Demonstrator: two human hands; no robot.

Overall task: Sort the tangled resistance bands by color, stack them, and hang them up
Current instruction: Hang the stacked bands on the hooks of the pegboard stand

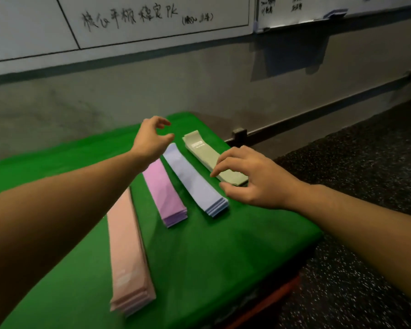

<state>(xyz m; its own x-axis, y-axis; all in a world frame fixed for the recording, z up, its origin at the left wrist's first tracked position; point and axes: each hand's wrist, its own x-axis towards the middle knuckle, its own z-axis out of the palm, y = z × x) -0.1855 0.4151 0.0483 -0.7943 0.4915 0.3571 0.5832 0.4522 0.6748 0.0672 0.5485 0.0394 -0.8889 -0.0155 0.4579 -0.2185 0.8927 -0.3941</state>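
Your left hand point(152, 136) hovers loosely curled beyond the purple stack point(164, 193), holding nothing; your right hand point(249, 176) spreads over the green stack's point(211, 157) near end, gripping nothing.

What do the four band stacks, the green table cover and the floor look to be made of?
Band stacks, pink, purple, lavender and grey-green: probably matte latex or rubber, thin flat layers showing at the ends. Green cover: likely felt-like cloth, matte, draped over the edge. Floor: seemingly speckled black rubber matting.

Green-covered table point(235, 245) under four band stacks point(173, 198).
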